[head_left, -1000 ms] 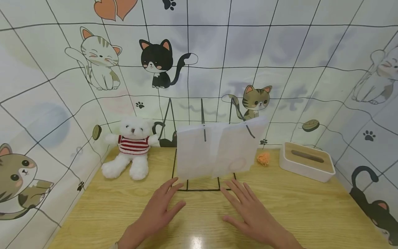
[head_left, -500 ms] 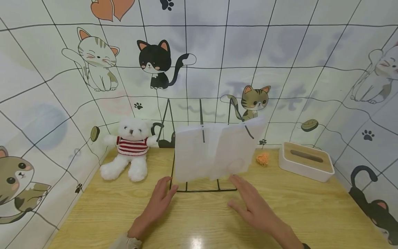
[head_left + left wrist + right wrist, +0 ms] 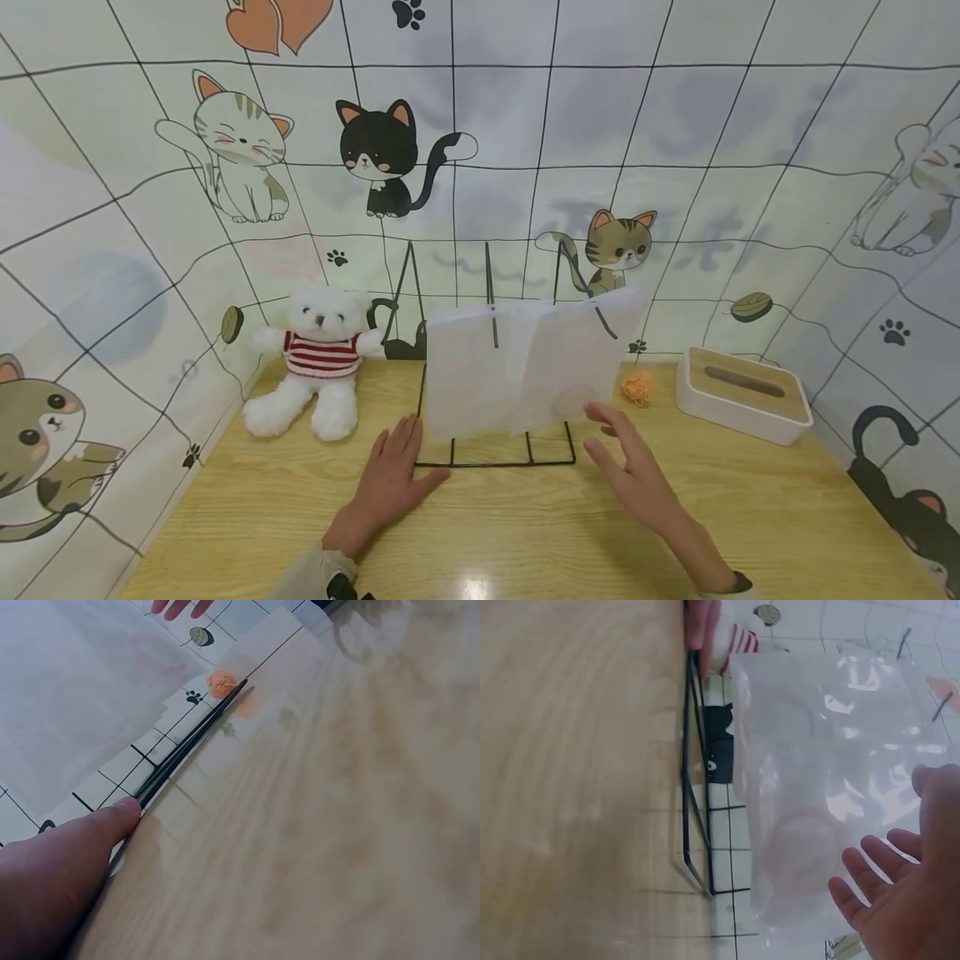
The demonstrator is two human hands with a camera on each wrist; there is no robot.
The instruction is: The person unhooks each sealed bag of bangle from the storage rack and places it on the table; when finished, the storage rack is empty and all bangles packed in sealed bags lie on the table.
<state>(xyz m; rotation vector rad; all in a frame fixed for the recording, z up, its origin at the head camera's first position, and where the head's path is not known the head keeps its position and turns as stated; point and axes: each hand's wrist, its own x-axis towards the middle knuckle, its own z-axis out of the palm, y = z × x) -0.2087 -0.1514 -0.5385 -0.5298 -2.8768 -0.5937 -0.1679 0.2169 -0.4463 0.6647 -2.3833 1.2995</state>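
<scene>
A black wire rack [image 3: 487,466] stands on the wooden table, its base bars low and several thin prongs rising behind. Translucent white plastic bags [image 3: 476,375] hang spread open on it. My left hand [image 3: 392,477] lies flat at the rack's front left corner, thumb along the front bar; in the left wrist view that thumb [image 3: 75,851] meets the black bar's end. My right hand [image 3: 633,471] is raised beside the rack's right end, fingers loosely spread and holding nothing. In the right wrist view, its fingers [image 3: 870,874] are close before the bag's plastic face.
A white teddy bear [image 3: 324,354] in a striped shirt sits at the back left. Right of the bags lie an orange tangle of yarn [image 3: 636,387] and a white box with a wooden slotted lid [image 3: 750,387]. A cat-patterned sheet [image 3: 510,150] covers the walls around.
My left hand has moved to the rack's front left corner and flattened there. My right hand has shifted right, away from the front bar, and turned palm inward. Rack and bags look unmoved.
</scene>
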